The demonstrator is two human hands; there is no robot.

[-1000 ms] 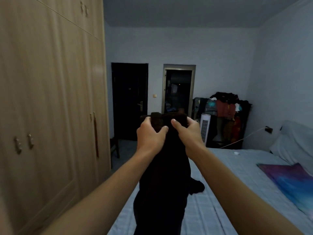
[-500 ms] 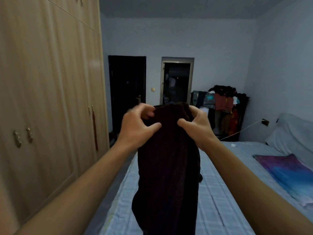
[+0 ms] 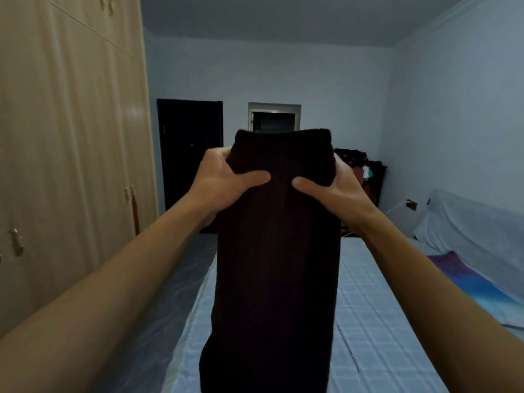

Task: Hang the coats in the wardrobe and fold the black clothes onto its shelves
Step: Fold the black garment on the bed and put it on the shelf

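Note:
A black ribbed garment (image 3: 276,265) hangs straight down in front of me over the bed. My left hand (image 3: 226,180) grips its upper left side, thumb pressed across the front. My right hand (image 3: 330,188) grips the upper right side the same way. The garment's top edge stands above both hands, and its lower end runs out of view at the bottom. The tall wooden wardrobe (image 3: 71,165) fills the left side with all its doors closed.
The bed (image 3: 377,321) with a pale checked cover lies below and to the right, with a blue and purple pillow (image 3: 476,282) on it. A rack heaped with clothes (image 3: 365,171) stands at the far wall beside a dark door (image 3: 190,154) and an open doorway (image 3: 273,117).
Both hands have lifted the garment higher and spread apart. The bunched top edge has opened out into a wider, flatter band above my thumbs.

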